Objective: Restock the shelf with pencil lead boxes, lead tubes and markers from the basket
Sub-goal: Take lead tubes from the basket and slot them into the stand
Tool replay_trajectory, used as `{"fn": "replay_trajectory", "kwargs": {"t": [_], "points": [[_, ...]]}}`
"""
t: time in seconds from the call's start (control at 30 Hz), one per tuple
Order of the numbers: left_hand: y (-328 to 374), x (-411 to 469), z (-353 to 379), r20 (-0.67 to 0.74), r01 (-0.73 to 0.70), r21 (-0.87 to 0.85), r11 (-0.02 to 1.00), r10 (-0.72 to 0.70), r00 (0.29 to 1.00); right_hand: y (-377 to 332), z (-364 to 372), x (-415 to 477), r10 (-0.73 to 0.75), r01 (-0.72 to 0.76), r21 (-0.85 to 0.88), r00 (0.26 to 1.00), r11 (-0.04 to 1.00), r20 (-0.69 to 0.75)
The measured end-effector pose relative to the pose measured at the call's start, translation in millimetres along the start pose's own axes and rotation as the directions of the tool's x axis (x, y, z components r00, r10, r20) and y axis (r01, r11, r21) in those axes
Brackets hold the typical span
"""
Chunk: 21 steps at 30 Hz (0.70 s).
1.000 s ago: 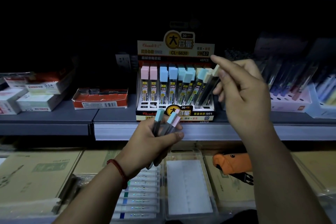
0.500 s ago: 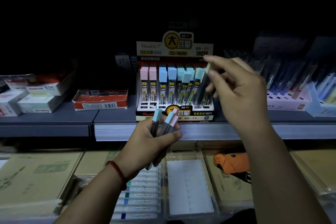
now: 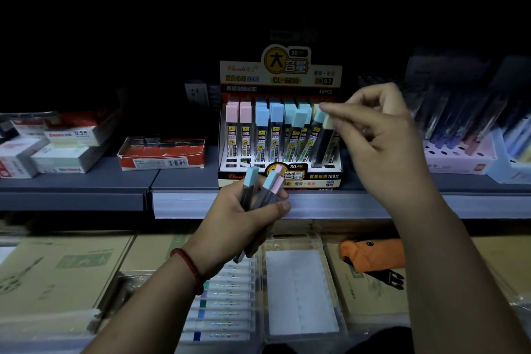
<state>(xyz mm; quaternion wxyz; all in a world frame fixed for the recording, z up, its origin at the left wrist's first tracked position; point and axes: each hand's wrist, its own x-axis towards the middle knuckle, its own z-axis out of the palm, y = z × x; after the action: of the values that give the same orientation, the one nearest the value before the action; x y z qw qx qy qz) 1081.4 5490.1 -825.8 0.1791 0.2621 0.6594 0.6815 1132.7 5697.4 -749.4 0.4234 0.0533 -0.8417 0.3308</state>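
Pinching cream cap of dark plastic lead tube [image 3: 320,148] between right hand [image 3: 379,141] thumb and forefinger, steering it into end slot of yellow-and-red cardboard display box [image 3: 280,77] on grey shelf [image 3: 184,181]; gripping fanned blue- and pink-capped spare tubes [image 3: 249,181] in left hand [image 3: 238,218], likely for quick one-by-one feeding.

On the shelf [image 3: 184,178], a tray [image 3: 162,156] lies left of the display box [image 3: 319,176], a rack [image 3: 459,156] right.
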Motion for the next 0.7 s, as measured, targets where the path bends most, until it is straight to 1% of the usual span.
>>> {"fn": "replay_trajectory", "kwargs": {"t": [0.2, 0.23, 0.27, 0.33, 0.4, 0.47, 0.53, 0.6, 0.7], "points": [[5.9, -2.4, 1.7, -0.012, 0.020, -0.047, 0.999, -0.020, 1.000, -11.4, 5.5, -5.9, 0.007, -0.011, -0.050, 0.997, 0.999, -0.080], [7.4, -2.8, 2.5, -0.003, 0.017, -0.056, 0.998, -0.017, 1.000, -15.6, 7.3, -7.4, 0.001, -0.003, -0.038, 0.999, 0.999, -0.046], [9.4, -3.4, 3.4, 0.003, 0.011, -0.065, 0.998, -0.010, 1.000, -19.8, 9.8, -9.5, 0.005, -0.005, -0.009, 1.000, 1.000, 0.026], [13.0, -4.4, 5.0, 0.008, 0.000, -0.094, 0.996, 0.001, 1.000, -25.5, 16.6, -13.7, 0.060, -0.073, 0.056, 0.976, 0.996, 0.210], [16.6, -5.3, 5.0, 0.023, -0.005, -0.140, 0.990, 0.008, 1.000, -25.6, 23.9, -17.1, 0.124, -0.142, 0.035, 0.940, 0.989, 0.318], [19.1, -6.4, 3.5, 0.056, -0.013, -0.178, 0.984, 0.023, 0.998, -26.9, 28.5, -18.7, 0.173, -0.195, 0.023, 0.913, 0.981, 0.370], [20.3, -6.9, -0.1, 0.087, -0.002, -0.204, 0.979, 0.020, 0.996, -29.6, 29.7, -18.3, 0.201, -0.275, 0.138, 0.895, 0.951, 0.398], [21.0, -7.9, -4.4, 0.129, 0.010, -0.200, 0.980, 0.017, 0.991, -31.4, 28.8, -17.2, 0.214, -0.350, 0.275, 0.880, 0.896, 0.424], [21.8, -9.5, -8.1, 0.188, 0.020, -0.162, 0.987, 0.010, 0.982, -34.2, 29.6, -16.7, 0.240, -0.450, 0.394, 0.845, 0.801, 0.477]]}}
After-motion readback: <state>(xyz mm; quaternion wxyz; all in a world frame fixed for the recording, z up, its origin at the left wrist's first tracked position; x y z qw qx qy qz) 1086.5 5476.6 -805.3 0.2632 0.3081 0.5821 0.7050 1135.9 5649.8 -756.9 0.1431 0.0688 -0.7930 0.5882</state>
